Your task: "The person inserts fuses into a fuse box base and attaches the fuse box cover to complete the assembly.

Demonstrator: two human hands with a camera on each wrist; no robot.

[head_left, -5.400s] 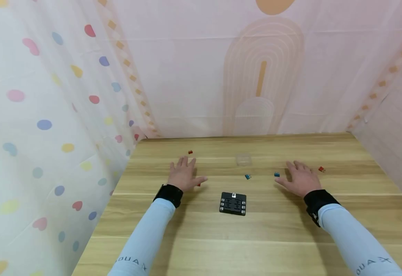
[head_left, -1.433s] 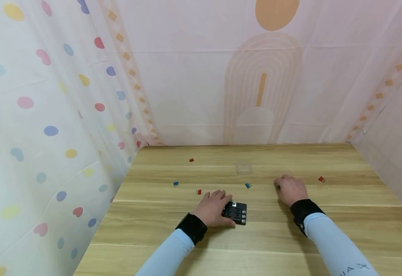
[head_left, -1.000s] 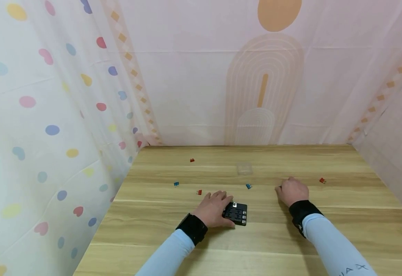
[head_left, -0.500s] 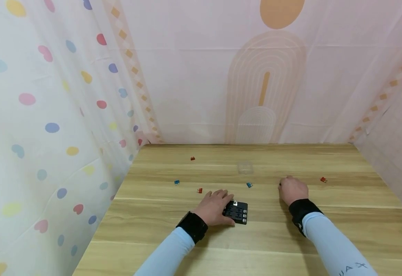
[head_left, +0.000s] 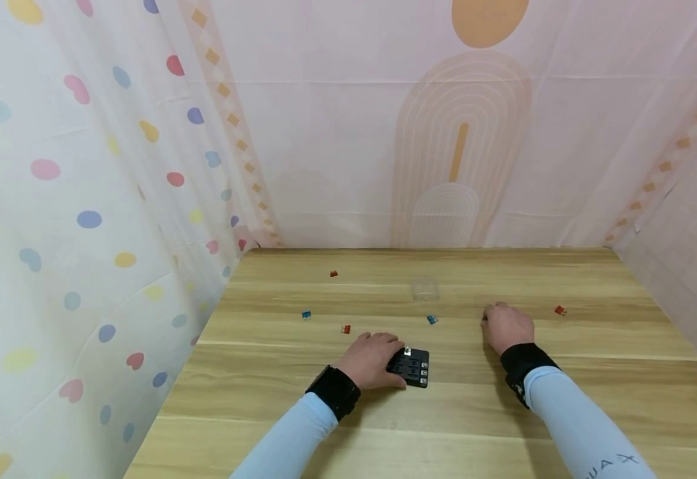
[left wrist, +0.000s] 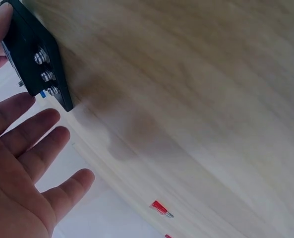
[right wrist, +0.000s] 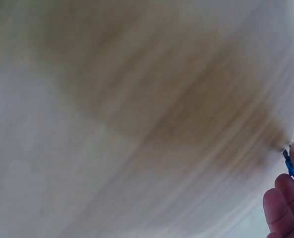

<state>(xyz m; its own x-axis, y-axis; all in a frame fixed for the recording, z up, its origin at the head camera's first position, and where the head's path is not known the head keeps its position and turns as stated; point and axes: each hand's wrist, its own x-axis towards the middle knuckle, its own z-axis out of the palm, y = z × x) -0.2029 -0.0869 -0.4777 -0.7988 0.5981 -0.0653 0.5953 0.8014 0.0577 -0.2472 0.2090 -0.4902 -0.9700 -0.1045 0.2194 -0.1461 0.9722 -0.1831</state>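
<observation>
My left hand [head_left: 369,361] grips the left side of a black fuse block [head_left: 414,368], thumb at the near edge and fingers at the far one. The block lies on the wooden table; in the left wrist view its row of screw terminals [left wrist: 46,75] shows, with the other fingers spread beside it. To the right, my right hand [head_left: 509,327] pinches a small blue blade fuse [right wrist: 289,163] between thumb and fingertips, low over the table. From the head view that fuse is mostly hidden by the fingers.
Loose blue fuses lie left [head_left: 306,315] and centre [head_left: 432,320]. Red fuses sit near the block [head_left: 346,329], further back [head_left: 333,273] and right of my right hand [head_left: 560,311]. A clear plastic cover [head_left: 425,289] lies behind; patterned curtains [head_left: 324,133] border the table.
Since the earliest frame, my left hand has come right and taken hold of the fuse block. My right hand has picked up the blue fuse beside it. Over the last second both barely move.
</observation>
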